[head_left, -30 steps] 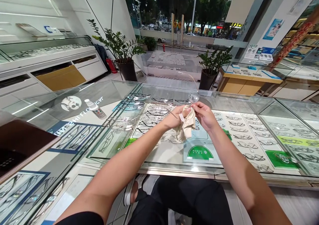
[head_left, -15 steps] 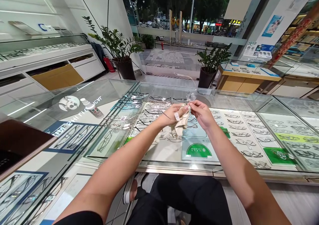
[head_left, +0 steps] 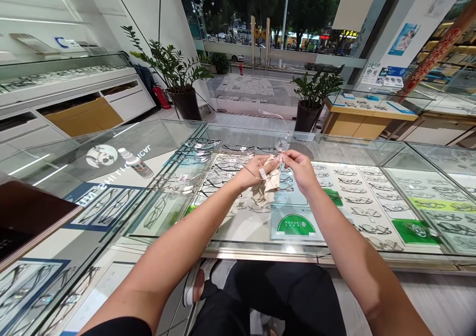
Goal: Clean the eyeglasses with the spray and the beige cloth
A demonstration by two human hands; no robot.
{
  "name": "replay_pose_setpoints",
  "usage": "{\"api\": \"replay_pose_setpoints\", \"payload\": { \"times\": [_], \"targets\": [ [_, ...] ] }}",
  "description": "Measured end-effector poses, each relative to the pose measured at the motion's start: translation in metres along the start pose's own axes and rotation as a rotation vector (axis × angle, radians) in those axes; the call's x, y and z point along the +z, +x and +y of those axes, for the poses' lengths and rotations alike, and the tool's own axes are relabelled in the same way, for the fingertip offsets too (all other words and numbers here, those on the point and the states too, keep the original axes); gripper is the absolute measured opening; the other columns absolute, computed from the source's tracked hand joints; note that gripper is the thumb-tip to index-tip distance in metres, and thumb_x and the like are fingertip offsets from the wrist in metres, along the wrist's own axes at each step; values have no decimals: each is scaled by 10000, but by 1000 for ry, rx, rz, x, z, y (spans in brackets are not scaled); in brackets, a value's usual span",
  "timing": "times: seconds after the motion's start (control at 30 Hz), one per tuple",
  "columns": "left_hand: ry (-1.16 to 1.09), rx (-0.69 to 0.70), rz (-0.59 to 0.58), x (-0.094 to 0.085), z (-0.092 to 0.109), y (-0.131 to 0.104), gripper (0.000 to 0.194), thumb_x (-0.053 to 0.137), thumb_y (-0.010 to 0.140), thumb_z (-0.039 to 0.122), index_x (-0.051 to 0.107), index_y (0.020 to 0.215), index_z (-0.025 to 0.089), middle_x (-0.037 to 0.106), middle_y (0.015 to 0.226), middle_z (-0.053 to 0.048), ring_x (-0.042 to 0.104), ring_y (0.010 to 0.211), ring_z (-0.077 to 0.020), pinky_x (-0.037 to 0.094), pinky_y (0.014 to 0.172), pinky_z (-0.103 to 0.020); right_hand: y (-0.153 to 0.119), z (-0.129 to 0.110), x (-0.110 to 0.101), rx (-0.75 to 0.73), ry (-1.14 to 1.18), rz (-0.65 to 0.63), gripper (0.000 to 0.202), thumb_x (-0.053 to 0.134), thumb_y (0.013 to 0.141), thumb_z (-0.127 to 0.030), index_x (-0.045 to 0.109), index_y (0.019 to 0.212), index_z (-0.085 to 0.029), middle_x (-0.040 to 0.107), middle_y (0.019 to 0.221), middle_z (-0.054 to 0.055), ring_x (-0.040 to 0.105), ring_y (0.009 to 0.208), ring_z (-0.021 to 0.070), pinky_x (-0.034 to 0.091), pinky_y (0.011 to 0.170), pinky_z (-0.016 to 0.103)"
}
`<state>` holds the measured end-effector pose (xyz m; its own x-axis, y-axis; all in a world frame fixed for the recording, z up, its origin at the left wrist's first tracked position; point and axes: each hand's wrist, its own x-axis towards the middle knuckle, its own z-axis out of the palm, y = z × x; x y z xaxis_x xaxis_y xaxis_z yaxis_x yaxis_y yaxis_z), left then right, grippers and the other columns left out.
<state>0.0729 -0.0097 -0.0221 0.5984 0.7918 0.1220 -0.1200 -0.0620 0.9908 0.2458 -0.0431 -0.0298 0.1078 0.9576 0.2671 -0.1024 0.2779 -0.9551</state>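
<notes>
My left hand (head_left: pixel 256 171) is closed around a cream cloth (head_left: pixel 267 190), which hangs in folds below the fingers. The cloth is wrapped against a pair of thin-framed eyeglasses (head_left: pixel 282 141). One clear lens shows beyond my fingertips, and a slim temple curves up past it. The other temple, with a small white tag (head_left: pixel 263 174), runs beside my left hand. My right hand (head_left: pixel 300 170) pinches the eyeglasses near their middle, its fingertips touching the cloth. The covered lens is hidden. Both hands are above the glass counter (head_left: pixel 238 234).
Rows of spectacle frames (head_left: pixel 351 190) lie inside the glass case. A white spray bottle (head_left: pixel 136 163) is on the left counter, near a dark brown panel (head_left: pixel 33 217). Beyond the case stand two potted plants (head_left: pixel 186 100). A green card (head_left: pixel 296 225) lies below my hands.
The cloth has shifted over the lens between my hands and now covers more of it. The far lens shows a little more plainly. Both hands keep their hold.
</notes>
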Motion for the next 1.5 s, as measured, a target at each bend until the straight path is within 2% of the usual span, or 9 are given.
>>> {"api": "replay_pose_setpoints", "payload": {
  "times": [0.17, 0.3, 0.47, 0.63, 0.77, 0.9, 1.0, 1.23, 1.5],
  "targets": [
    [-125, -244, -131, -7, 3, -4, 424, 938, 679, 481, 706, 799, 148, 671, 725, -24, 589, 645, -129, 455, 598, -222, 6, 4, -10, -9, 15, 111, 205, 816, 776, -450, 773, 776, -250, 738, 866, 12, 600, 852, 183, 426, 744, 315],
    [-271, -363, -53, -20, 4, -1, 355, 910, 751, 421, 789, 948, 151, 772, 840, -97, 721, 765, -217, 573, 688, -305, 9, 3, -17, 12, 31, 150, 191, 815, 774, -446, 777, 806, -262, 752, 883, 15, 629, 879, 199, 434, 745, 323],
    [-465, -305, 183, -31, 14, 7, 231, 789, 895, 289, 773, 1029, 101, 785, 901, -122, 746, 801, -201, 610, 733, -291, 6, -2, -18, 31, 17, 50, 154, 797, 798, -417, 783, 799, -263, 752, 859, 12, 615, 846, 189, 407, 728, 324],
    [-567, -189, 365, -31, 20, 10, 224, 820, 769, 35, 744, 976, 73, 753, 820, -66, 710, 725, -128, 588, 744, -226, 3, -6, -15, 55, 5, -9, 178, 808, 791, -441, 785, 792, -265, 748, 852, 18, 595, 822, 190, 397, 714, 329],
    [-595, -157, 440, -30, 20, 11, 253, 841, 756, 74, 724, 979, 98, 752, 836, -49, 712, 740, -121, 587, 767, -226, 1, -6, -13, 52, 3, -85, 199, 822, 798, -466, 787, 791, -270, 737, 872, 19, 599, 863, 198, 439, 772, 336],
    [-640, -181, 392, -30, 22, 12, 103, 744, 819, 142, 709, 906, 99, 744, 806, -50, 696, 699, -129, 586, 732, -244, 2, -4, -12, -13, -12, -85, 193, 835, 804, -463, 808, 793, -272, 715, 1140, 50, 607, 1163, 243, 475, 932, 354],
    [-640, -154, 341, -27, 25, 11, 196, 673, 813, 116, 736, 997, 99, 760, 843, -58, 709, 746, -147, 583, 737, -250, 3, -4, -11, -16, 10, -81, 208, 843, 804, -479, 809, 816, -274, 701, 1268, 66, 554, 1329, 279, 477, 1021, 389],
    [-400, -198, 122, -28, 25, 1, 533, 752, 681, 92, 749, 1210, 159, 738, 845, -18, 629, 648, -104, 492, 604, -207, 1, -11, -11, -24, 64, -16, 250, 862, 768, -517, 805, 808, -277, 737, 947, 37, 639, 988, 241, 500, 955, 395],
    [60, -122, -107, -23, 31, -11, 391, 848, 784, 517, 731, 890, 159, 631, 727, -10, 559, 607, -109, 386, 547, -222, -5, -21, -12, 4, 35, -133, 196, 856, 782, -454, 814, 783, -263, 735, 862, 26, 609, 862, 208, 482, 810, 351]
  ]
}}
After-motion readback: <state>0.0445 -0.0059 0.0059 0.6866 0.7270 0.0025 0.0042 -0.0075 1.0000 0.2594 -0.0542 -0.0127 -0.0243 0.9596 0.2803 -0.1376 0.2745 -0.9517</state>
